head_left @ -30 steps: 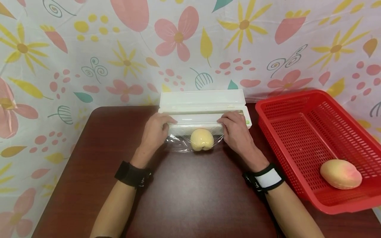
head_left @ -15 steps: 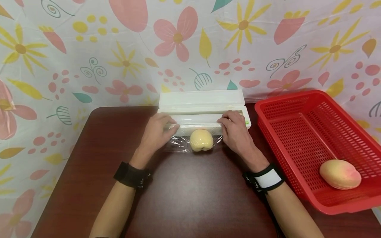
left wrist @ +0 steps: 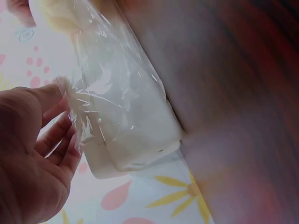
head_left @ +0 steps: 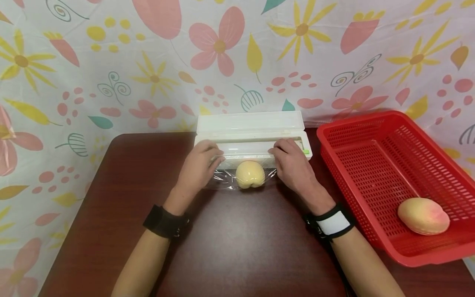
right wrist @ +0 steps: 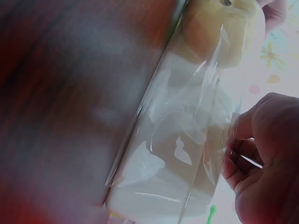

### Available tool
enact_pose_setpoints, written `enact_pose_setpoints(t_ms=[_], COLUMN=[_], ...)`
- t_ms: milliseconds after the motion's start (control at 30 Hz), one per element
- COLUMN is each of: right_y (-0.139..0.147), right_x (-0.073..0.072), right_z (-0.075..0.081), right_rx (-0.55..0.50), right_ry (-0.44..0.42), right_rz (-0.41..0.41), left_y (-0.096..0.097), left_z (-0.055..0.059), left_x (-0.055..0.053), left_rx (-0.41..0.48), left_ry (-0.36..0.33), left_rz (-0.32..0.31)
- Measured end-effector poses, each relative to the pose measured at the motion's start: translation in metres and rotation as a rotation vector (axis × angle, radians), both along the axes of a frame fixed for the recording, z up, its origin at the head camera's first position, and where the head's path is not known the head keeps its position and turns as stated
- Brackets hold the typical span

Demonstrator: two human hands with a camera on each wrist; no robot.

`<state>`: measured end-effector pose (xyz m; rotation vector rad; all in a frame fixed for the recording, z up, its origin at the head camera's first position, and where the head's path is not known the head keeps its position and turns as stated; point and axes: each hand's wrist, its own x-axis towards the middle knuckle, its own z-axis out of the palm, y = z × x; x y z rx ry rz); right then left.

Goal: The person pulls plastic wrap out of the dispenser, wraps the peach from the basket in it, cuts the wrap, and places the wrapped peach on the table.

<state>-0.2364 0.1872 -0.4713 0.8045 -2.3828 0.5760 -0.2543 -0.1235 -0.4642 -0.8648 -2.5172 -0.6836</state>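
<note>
A pale yellow apple (head_left: 250, 174) sits on the table, under clear cling film (head_left: 224, 178), in front of a long white cling film box (head_left: 246, 149) whose lid stands raised. My left hand (head_left: 198, 165) pinches the film's edge near the box's left end; the left wrist view shows the film (left wrist: 117, 88) bunched at my fingertips (left wrist: 53, 95). Near the other end, my right hand (head_left: 295, 165) also pinches the film's edge. In the right wrist view the film (right wrist: 187, 126) stretches over the box front from that hand (right wrist: 261, 154).
To the right stands a red perforated basket (head_left: 326, 161) with a yellow-pink peach (head_left: 423, 216) inside. A flowered cloth (head_left: 156, 45) hangs behind the dark brown table (head_left: 237, 255), just beyond the box.
My left thumb has swung out to the right and then drawn back up to the fingers at the film edge. The right hand, apple and box have hardly moved.
</note>
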Motion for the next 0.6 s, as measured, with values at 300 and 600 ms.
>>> enact_pose_setpoints(t_ms=[300,600], right_y=[-0.002,-0.012], right_x=[0.003,0.018], right_z=[0.001,0.01], right_rx=[0.136,0.35], right_ry=[0.029,-0.108], right_rz=[-0.008,-0.071], left_y=[0.014,0.024], left_z=[0.0,0.001], left_x=[0.008,0.02], left_rx=[-0.242,-0.5], left_ry=[0.059,0.139], left_rz=[0.048,0.096])
